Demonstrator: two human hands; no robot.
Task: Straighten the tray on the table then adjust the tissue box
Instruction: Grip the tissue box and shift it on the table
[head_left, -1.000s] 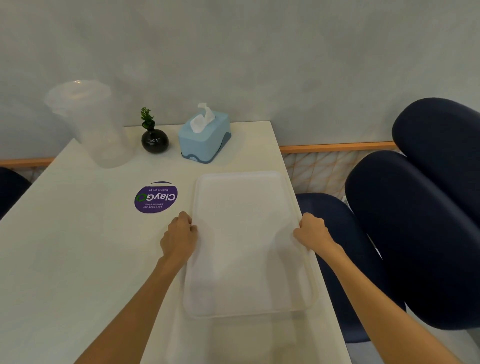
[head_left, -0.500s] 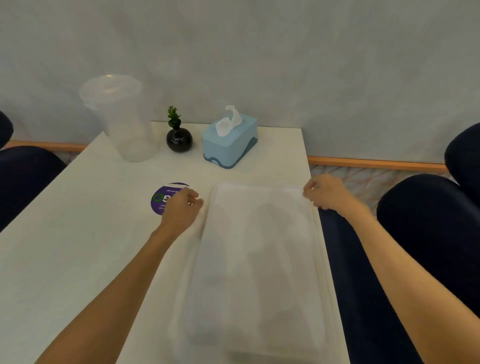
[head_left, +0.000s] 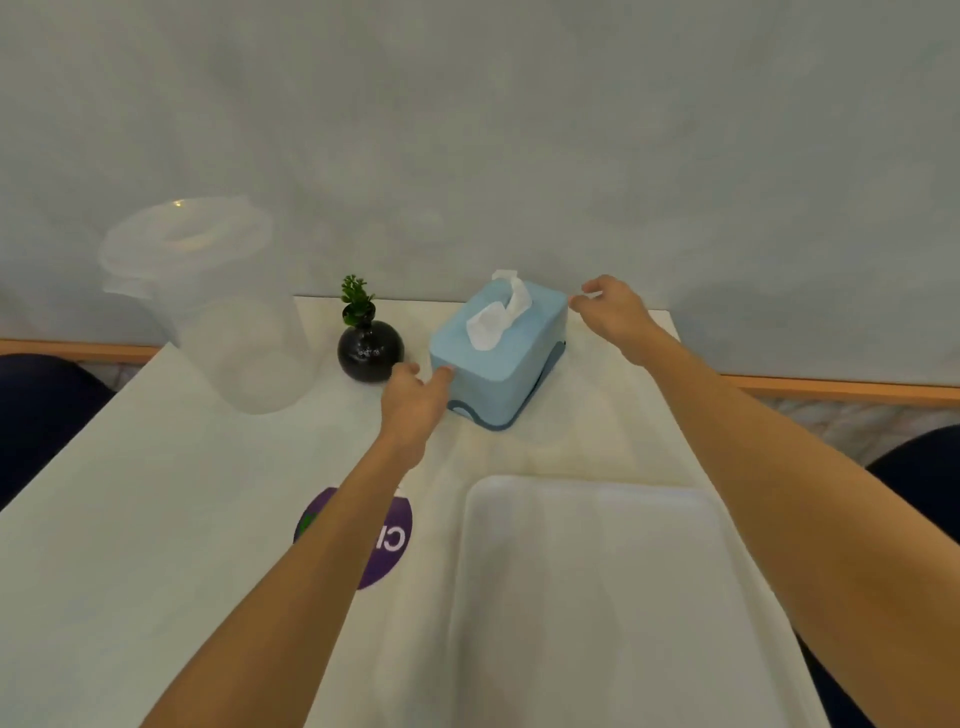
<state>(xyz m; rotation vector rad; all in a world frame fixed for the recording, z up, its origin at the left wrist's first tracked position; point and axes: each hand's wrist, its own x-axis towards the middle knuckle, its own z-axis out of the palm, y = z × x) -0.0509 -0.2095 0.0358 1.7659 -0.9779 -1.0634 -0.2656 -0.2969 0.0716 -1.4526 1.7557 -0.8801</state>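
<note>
Hands spread, I am closing my left hand (head_left: 415, 397) and right hand (head_left: 613, 312) on the skewed tissue box (head_left: 498, 358) at frame centre, risking knocking the vase (head_left: 370, 351) just left.

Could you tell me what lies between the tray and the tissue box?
Only bare table separates the tray from the tissue box, as the head view shows.

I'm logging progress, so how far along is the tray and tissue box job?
The tray already lies squarely along the table edge, released. Now the left hand and right hand flank the tissue box, which sits angled. Squaring the box is left.
</note>
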